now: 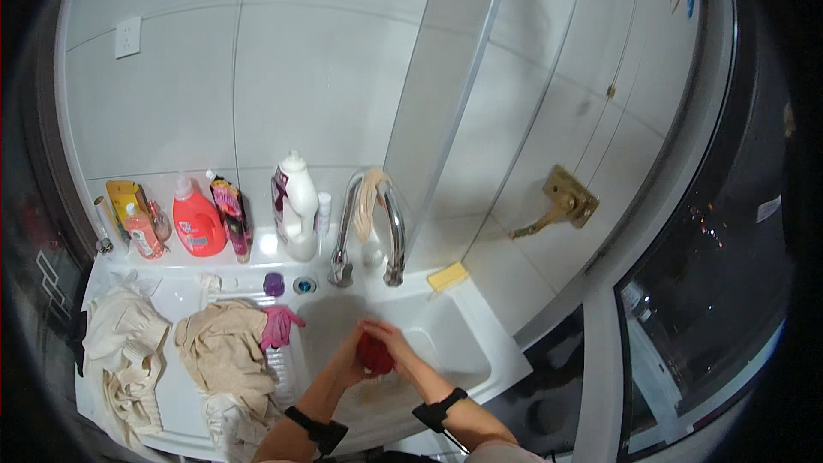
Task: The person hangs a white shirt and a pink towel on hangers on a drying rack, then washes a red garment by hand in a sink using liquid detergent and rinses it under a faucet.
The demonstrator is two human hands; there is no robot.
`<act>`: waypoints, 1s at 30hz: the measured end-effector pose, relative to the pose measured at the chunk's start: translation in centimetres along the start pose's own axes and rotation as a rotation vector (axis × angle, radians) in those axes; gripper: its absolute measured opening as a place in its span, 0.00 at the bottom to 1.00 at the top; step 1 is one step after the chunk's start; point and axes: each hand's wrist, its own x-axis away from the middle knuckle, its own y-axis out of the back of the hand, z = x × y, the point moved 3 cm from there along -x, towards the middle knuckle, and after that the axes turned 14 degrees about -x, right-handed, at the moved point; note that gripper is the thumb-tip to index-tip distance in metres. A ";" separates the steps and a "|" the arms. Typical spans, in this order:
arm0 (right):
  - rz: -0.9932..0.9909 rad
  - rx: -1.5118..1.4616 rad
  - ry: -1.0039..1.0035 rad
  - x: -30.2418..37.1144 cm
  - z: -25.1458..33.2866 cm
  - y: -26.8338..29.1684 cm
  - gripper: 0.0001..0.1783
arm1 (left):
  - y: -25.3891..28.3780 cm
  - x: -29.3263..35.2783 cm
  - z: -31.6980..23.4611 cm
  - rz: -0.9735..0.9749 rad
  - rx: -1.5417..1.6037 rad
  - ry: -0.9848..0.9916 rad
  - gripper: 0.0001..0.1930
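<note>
Both of my hands are over the white sink basin, closed around a small red cloth-like bundle. My left hand cups it from the left. Along its right side and top lies my right hand, and the fingertips of the two hands meet at the far end. Between the palms the bundle's exact kind is hard to make out. Just beyond the hands stands the chrome tap, with a beige cloth draped over its curve.
Left of the basin, beige clothing, white clothing and a pink cloth lie on the washboard counter. A red detergent bottle, a white bottle and other bottles line the back ledge. A yellow sponge rests at the back right rim.
</note>
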 end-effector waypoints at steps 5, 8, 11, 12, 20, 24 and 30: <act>0.299 0.007 -0.069 -2.3 -0.7 1.4 0.10 | 1.0 -1.6 0.4 0.165 0.017 0.100 0.27; 0.357 0.039 -0.041 -1.7 0.7 -0.6 0.07 | 1.1 -1.4 -0.2 0.193 -0.011 0.037 0.25; 0.449 0.030 -0.032 -1.0 1.9 -2.3 0.07 | 0.7 -0.8 -0.5 0.138 -0.072 0.021 0.24; 0.515 0.014 -0.022 -0.7 2.3 -2.9 0.07 | 0.4 -0.3 -0.9 0.140 -0.073 0.019 0.24; 0.219 0.168 0.142 -1.3 1.5 -3.0 0.08 | 0.4 -0.7 0.0 0.148 -0.569 -0.233 0.32; -0.020 0.360 0.533 -4.2 0.2 -0.3 0.10 | 1.6 -3.6 0.8 -0.322 -1.356 -0.608 0.41; -0.437 0.112 0.344 -4.7 0.5 0.5 0.09 | 2.8 -6.3 2.1 -0.558 -1.613 -0.484 0.24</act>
